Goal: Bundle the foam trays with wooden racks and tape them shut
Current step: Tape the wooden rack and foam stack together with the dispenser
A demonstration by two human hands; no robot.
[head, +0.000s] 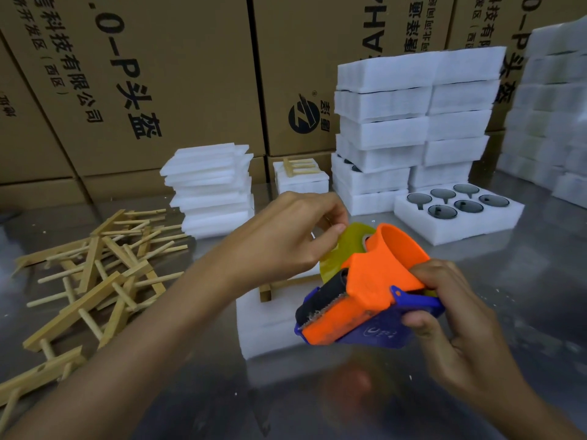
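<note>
right hand [444, 315] gripping tape dispenser [365, 300]; left hand [286, 236] pinching tape roll [343, 249] edge; foam tray [270, 325], wooden rack [279, 285] mostly hidden beneath.

Bare steel is left open on the table [524, 281] right of the foam bundle [270, 325]; passage left of it is blocked by piled wooden racks [95, 281], behind it by stacked foam trays [413, 122].
</note>
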